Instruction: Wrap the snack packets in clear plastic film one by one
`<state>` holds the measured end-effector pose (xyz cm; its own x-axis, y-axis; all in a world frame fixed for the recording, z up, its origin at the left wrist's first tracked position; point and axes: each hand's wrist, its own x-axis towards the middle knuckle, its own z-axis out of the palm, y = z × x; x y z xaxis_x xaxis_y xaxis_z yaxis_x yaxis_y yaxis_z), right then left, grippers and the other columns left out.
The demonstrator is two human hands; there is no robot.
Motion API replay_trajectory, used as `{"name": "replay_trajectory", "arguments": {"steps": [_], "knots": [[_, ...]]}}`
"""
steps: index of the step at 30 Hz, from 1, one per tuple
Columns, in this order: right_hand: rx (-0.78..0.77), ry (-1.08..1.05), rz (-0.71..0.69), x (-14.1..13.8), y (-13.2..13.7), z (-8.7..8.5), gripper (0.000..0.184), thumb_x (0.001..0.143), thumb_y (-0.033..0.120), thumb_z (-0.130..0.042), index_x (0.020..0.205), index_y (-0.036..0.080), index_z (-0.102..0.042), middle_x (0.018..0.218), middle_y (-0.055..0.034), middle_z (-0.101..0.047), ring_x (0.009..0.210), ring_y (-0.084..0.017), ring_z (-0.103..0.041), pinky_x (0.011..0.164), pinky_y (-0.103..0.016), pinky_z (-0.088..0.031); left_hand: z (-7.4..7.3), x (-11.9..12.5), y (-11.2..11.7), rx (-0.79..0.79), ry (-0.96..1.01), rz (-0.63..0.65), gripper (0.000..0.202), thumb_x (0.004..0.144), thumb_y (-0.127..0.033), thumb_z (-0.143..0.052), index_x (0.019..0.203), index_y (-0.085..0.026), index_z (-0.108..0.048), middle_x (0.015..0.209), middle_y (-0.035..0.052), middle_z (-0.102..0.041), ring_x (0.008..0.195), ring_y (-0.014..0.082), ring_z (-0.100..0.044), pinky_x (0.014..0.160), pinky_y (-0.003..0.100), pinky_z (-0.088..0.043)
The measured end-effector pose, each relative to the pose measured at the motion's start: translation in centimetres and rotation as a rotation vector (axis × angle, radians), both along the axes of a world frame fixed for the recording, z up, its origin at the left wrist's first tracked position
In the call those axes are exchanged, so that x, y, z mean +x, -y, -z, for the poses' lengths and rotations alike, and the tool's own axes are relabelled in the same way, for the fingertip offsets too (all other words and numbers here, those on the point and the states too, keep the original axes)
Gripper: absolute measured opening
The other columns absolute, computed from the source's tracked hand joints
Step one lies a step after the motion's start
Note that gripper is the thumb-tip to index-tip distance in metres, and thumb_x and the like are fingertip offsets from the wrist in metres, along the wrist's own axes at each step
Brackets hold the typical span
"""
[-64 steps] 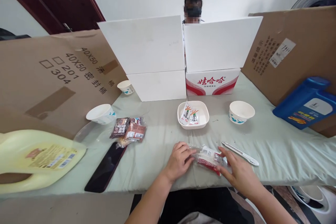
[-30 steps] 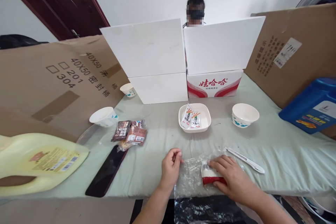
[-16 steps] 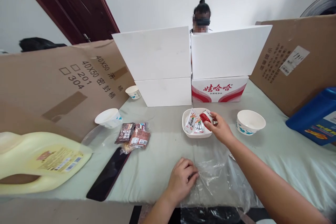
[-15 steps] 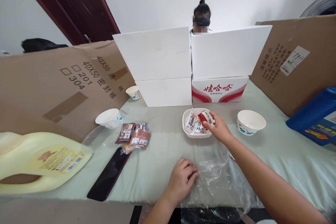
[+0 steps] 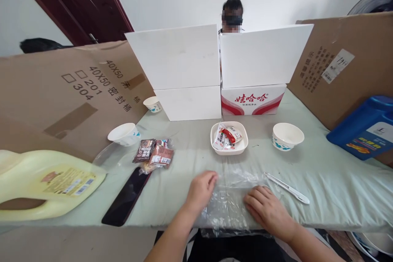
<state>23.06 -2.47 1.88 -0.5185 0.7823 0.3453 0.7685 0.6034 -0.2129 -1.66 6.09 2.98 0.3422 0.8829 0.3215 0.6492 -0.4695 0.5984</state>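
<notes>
A clear plastic bag [image 5: 227, 206] lies crumpled at the table's front edge, between my two hands. My left hand [image 5: 201, 190] is closed at its left side, with fingertips pinched on the plastic. On the bag's right part rests my right hand [image 5: 270, 213], its fingers laid over the film and its thumb hidden. Beyond them stands a white square bowl [image 5: 242, 150] holding several small snack packets. A red-and-white packet [image 5: 232, 134] lies on top of the white ones. A white utility knife [image 5: 288, 188] is just right of my right hand.
At left are cocoa-coloured snack packs [image 5: 161, 156], a phone [image 5: 125, 198], a paper bowl [image 5: 124, 134] and a yellow jug [image 5: 52, 184]. Another paper bowl [image 5: 287, 136] and a blue bottle [image 5: 365, 127] stand right. White boxes [image 5: 190, 102] stand behind, with a person [image 5: 232, 10] beyond.
My right hand has let go of the red-and-white packet in the square bowl and come back onto the plastic bag. My left hand has shifted slightly up. The knife is now uncovered.
</notes>
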Motion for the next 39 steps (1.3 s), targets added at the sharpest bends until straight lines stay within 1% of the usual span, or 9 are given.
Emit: {"name": "replay_trajectory", "arguments": {"steps": [4, 7, 10, 13, 18, 21, 26, 32, 39], "knots": [[-0.038, 0.063, 0.116, 0.3, -0.5, 0.9, 0.042, 0.090, 0.033, -0.053, 0.130, 0.023, -0.053, 0.134, -0.0110, -0.054, 0.124, -0.030, -0.045, 0.099, -0.050, -0.037, -3.2, -0.7, 0.0, 0.304, 0.052, -0.292, 0.019, 0.092, -0.026, -0.047, 0.101, -0.016, -0.062, 0.091, 0.0080, -0.065, 0.082, 0.0202, -0.062, 0.072, 0.033, -0.051], [-0.033, 0.104, 0.177, 0.1, -1.0, 1.9, 0.070, 0.084, 0.053, -0.056, 0.145, 0.025, -0.037, 0.152, -0.0128, -0.034, 0.140, -0.040, -0.021, 0.104, -0.063, -0.026, -3.8, 0.9, 2.2, 0.371, 0.005, 0.090, 0.022, 0.093, -0.021, -0.045, 0.106, -0.019, -0.062, 0.094, 0.0077, -0.066, 0.086, 0.0185, -0.062, 0.078, 0.032, -0.052], [-0.053, 0.113, 0.191, -0.4, -1.3, 2.6, 0.081, 0.081, 0.064, -0.052, 0.149, 0.025, -0.029, 0.156, -0.0133, -0.025, 0.142, -0.044, -0.010, 0.105, -0.068, -0.019, -2.2, 2.2, 3.2, 0.265, -0.252, 0.458, 0.037, 0.091, -0.032, -0.053, 0.127, -0.024, -0.056, 0.126, 0.0101, -0.060, 0.120, 0.0262, -0.053, 0.098, 0.044, -0.046], [-0.132, 0.123, 0.194, -0.4, -1.5, 2.7, 0.085, 0.079, 0.071, -0.050, 0.149, 0.026, -0.030, 0.156, -0.0125, -0.025, 0.142, -0.043, -0.008, 0.107, -0.068, -0.016, 0.2, 1.6, 2.1, 0.139, -0.458, 0.311, 0.063, 0.087, -0.048, -0.058, 0.143, -0.026, -0.039, 0.150, 0.0120, -0.038, 0.141, 0.0355, -0.027, 0.108, 0.060, -0.031], [-0.145, 0.112, 0.335, 2.3, -1.1, 2.8, 0.083, 0.079, 0.071, -0.049, 0.145, 0.022, -0.039, 0.153, -0.0142, -0.031, 0.142, -0.040, -0.017, 0.108, -0.062, -0.024, 2.1, -2.4, 1.1, 0.084, -0.532, 0.154, 0.066, 0.089, -0.049, -0.056, 0.146, -0.026, -0.034, 0.154, 0.0121, -0.031, 0.143, 0.0352, -0.021, 0.111, 0.060, -0.026], [-0.071, 0.051, 0.330, 4.8, 0.5, 2.6, 0.067, 0.086, 0.060, -0.050, 0.141, 0.022, -0.044, 0.149, -0.0123, -0.038, 0.141, -0.033, -0.025, 0.108, -0.054, -0.033, 1.2, -4.6, 3.0, 0.146, -0.463, 0.163, 0.054, 0.092, -0.038, -0.054, 0.142, -0.024, -0.041, 0.149, 0.0123, -0.039, 0.141, 0.0330, -0.027, 0.110, 0.056, -0.030], [-0.131, 0.006, 0.015, 6.5, 4.0, 1.4, 0.082, 0.076, 0.063, -0.063, 0.143, 0.024, -0.040, 0.146, -0.0115, -0.043, 0.140, -0.031, -0.030, 0.110, -0.050, -0.034, -0.3, -7.2, 6.7, 0.130, -0.360, 0.378, 0.060, 0.078, -0.039, -0.070, 0.133, -0.023, -0.050, 0.138, 0.0140, -0.050, 0.134, 0.0341, -0.039, 0.105, 0.053, -0.042], [-0.138, -0.088, 0.004, 5.0, 5.2, 1.2, 0.029, 0.092, 0.017, -0.048, 0.118, 0.025, -0.059, 0.121, -0.0073, -0.064, 0.127, -0.022, -0.049, 0.103, -0.043, -0.041, -0.5, -7.6, 7.5, 0.090, -0.343, 0.463, 0.031, 0.088, -0.012, -0.053, 0.115, -0.026, -0.062, 0.129, 0.0066, -0.061, 0.131, 0.0259, -0.047, 0.107, 0.049, -0.041], [-0.377, -0.451, 0.107, 4.1, 4.8, -1.3, 0.019, 0.096, 0.024, -0.040, 0.103, 0.024, -0.057, 0.088, -0.0035, -0.065, 0.081, -0.015, -0.063, 0.071, -0.028, -0.051, -2.9, -6.6, 6.9, -0.276, 0.019, 0.293, 0.021, 0.096, -0.025, -0.042, 0.090, -0.019, -0.061, 0.071, 0.0001, -0.065, 0.063, 0.0123, -0.063, 0.062, 0.022, -0.053]]}}
